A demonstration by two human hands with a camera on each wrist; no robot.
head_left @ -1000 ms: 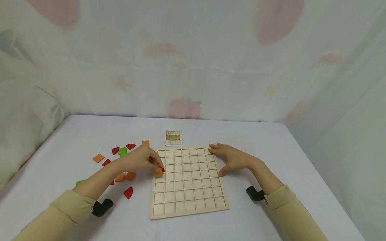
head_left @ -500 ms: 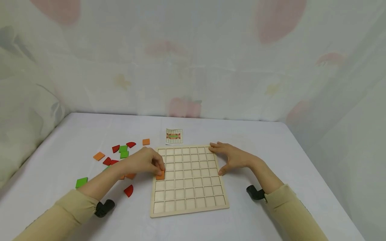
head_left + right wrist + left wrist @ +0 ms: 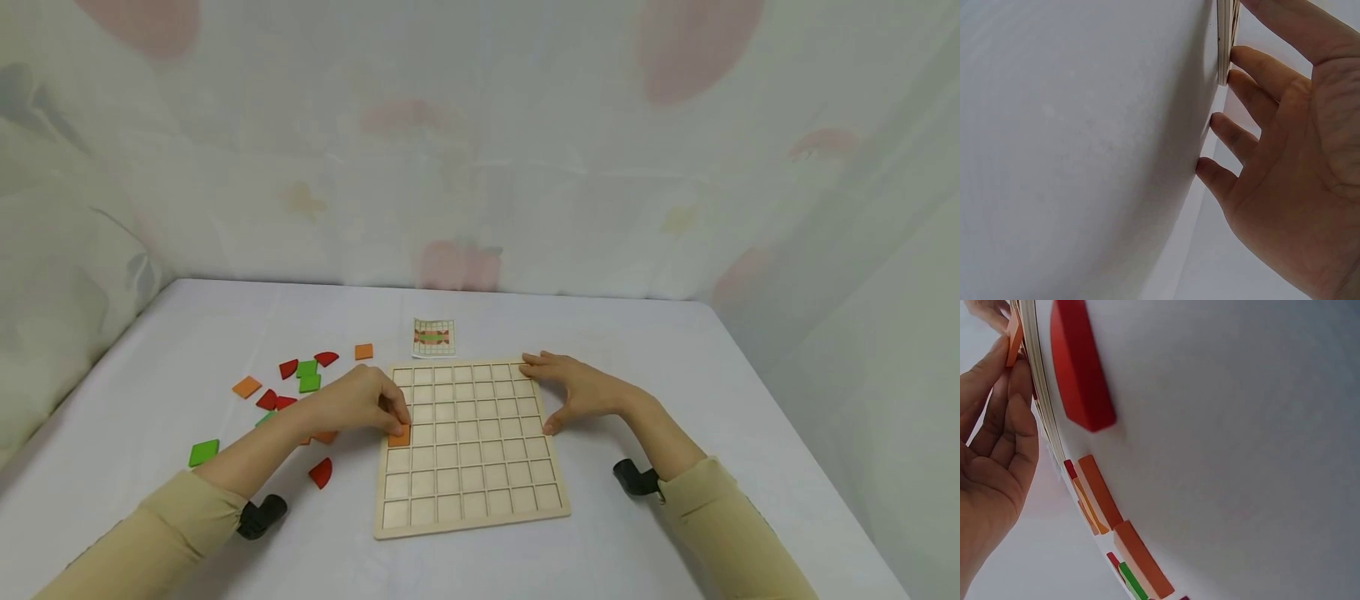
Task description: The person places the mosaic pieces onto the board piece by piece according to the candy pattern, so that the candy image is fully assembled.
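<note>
My left hand [image 3: 367,400] pinches an orange square tile [image 3: 400,436] between thumb and fingers at the left column of the wooden grid board [image 3: 471,527]. In the left wrist view the tile [image 3: 1015,340] stands tilted at the board's edge, and a sliver of red shows behind the fingers. My right hand [image 3: 581,392] has its fingers spread, with thumb and fingertips at the board's right edge. From the right wrist view, some fingertips [image 3: 1238,56] meet the board's corner [image 3: 1225,44], while the lower ones reach the white tabletop.
Loose tiles lie left of the board: orange squares [image 3: 246,387], green squares [image 3: 203,452] and red quarter-circles [image 3: 321,472]. One orange square [image 3: 363,352] sits near the board's upper left corner. Behind the board is a small printed pattern card [image 3: 433,338].
My left hand has shifted slightly, and the orange tile now lines up with a left-column cell. The red piece seen by its fingers earlier is hidden in the head view. My right hand stays put.
</note>
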